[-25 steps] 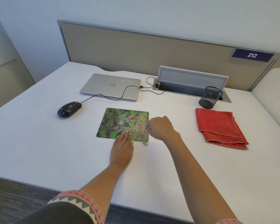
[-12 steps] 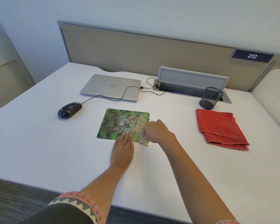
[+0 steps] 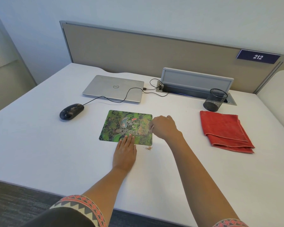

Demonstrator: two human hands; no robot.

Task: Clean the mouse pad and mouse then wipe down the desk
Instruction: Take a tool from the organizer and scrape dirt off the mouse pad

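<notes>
The right hand [image 3: 165,127], fingers curled (holding something? I cannot tell), has moved back up the mouse pad [image 3: 121,126] for another sweep, while the left hand [image 3: 125,152] presses flat, empty.

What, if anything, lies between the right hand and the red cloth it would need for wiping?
Nothing visible does. The right hand is at the right edge of the mouse pad, and only bare white desk separates it from the folded red cloth. The mesh pen cup stands behind the cloth, off that line.
</notes>
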